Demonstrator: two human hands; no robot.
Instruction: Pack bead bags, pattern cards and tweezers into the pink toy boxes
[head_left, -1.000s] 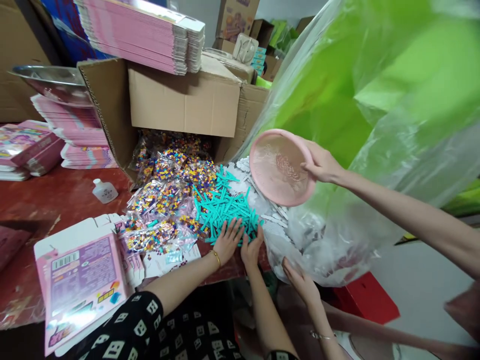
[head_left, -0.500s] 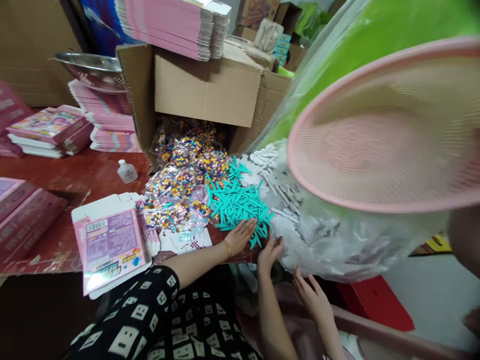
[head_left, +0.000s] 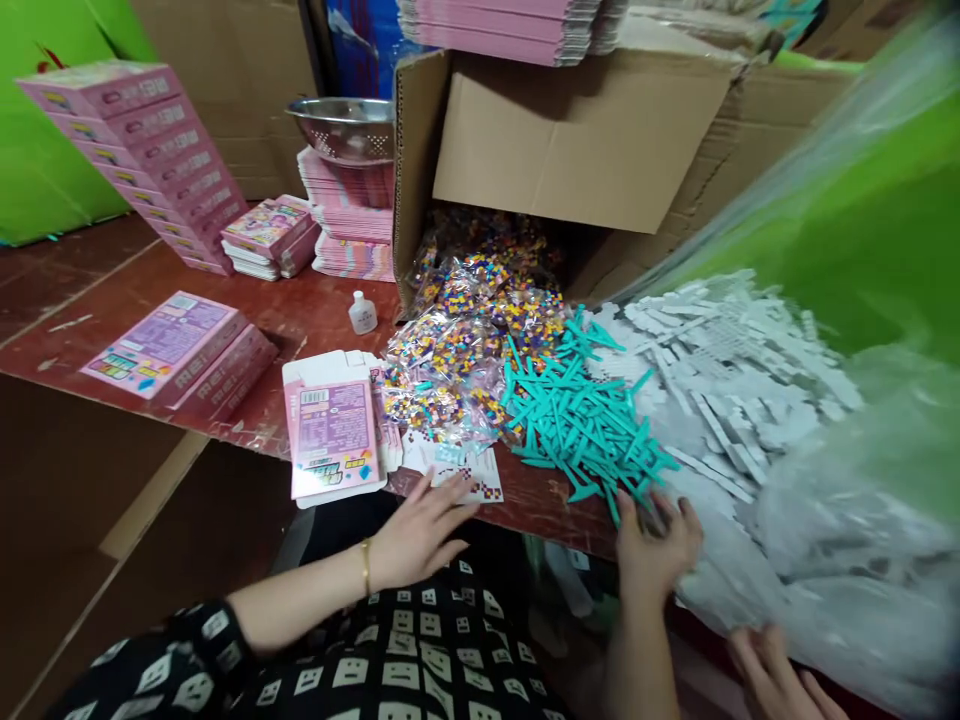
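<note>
My left hand (head_left: 420, 535), with a gold bracelet at the wrist, is open at the table's front edge. Its spread fingertips reach the near edge of a printed white leaflet (head_left: 487, 480). My right hand (head_left: 656, 550) is at the near right side of a heap of teal plastic pieces (head_left: 581, 420), thumb and fingers apart and slightly blurred. The thumb comes up against the lowest pieces. Behind the leaflet lie clear bags of small multicoloured beads (head_left: 442, 365), spilling from a cardboard box (head_left: 570, 140). White plastic strips (head_left: 720, 370) are piled right of the teal heap.
Another person's hand (head_left: 780, 675) shows at the lower right beside a clear plastic bag (head_left: 840, 620). A pink-and-purple box (head_left: 334, 430), a small bottle (head_left: 363, 313), a metal colander (head_left: 345, 130) and stacked pink boxes (head_left: 161, 165) stand to the left.
The view has swung left. A large pink sieve has left the picture on the right, uncovering the white strips. My left hand has gone from the teal heap leftward to the leaflet.
</note>
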